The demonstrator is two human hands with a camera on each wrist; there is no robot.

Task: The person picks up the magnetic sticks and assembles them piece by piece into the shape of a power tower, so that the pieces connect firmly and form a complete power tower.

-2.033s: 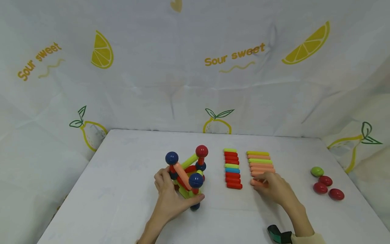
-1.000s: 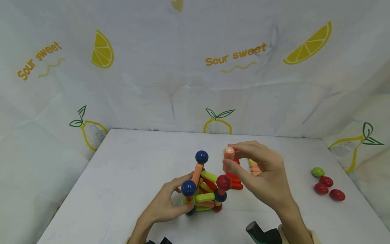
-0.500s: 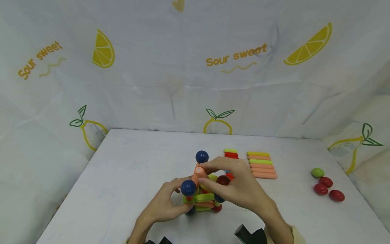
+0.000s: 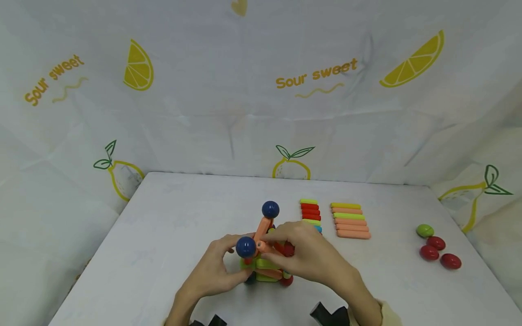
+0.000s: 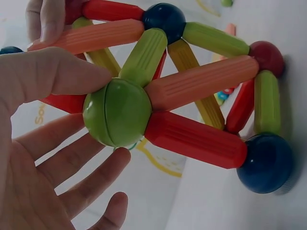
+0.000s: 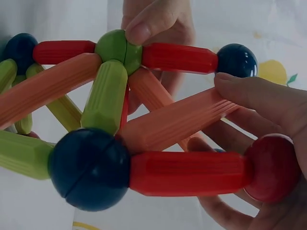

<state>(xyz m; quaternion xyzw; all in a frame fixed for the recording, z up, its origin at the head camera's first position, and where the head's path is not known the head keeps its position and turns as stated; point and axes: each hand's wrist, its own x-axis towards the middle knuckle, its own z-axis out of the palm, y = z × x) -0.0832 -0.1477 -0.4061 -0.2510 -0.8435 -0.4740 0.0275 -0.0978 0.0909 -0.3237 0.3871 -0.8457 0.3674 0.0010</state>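
Note:
A magnetic ball-and-stick structure (image 4: 267, 263) stands mid-table in the head view, built of coloured rods and balls. My left hand (image 4: 216, 267) grips its left side; in the left wrist view the thumb presses the green ball (image 5: 117, 112), with the fingers behind it. My right hand (image 4: 310, 251) pinches an orange magnetic stick (image 6: 172, 122) between thumb and fingers. In the right wrist view, that stick slants from the near dark blue ball (image 6: 89, 168) up towards the upper blue ball (image 6: 237, 60). A red ball (image 6: 272, 167) sits by the right palm.
Two rows of loose sticks lie right of the structure: short ones (image 4: 311, 212) and longer ones (image 4: 351, 227). A green ball (image 4: 425, 230) and several red balls (image 4: 450, 261) rest at the far right. A printed cloth (image 4: 228, 113) hangs behind the table.
My right hand has taken an orange stick from the longer row and carried it left to the structure. The structure has been turned under my left hand, then shifted slightly left.

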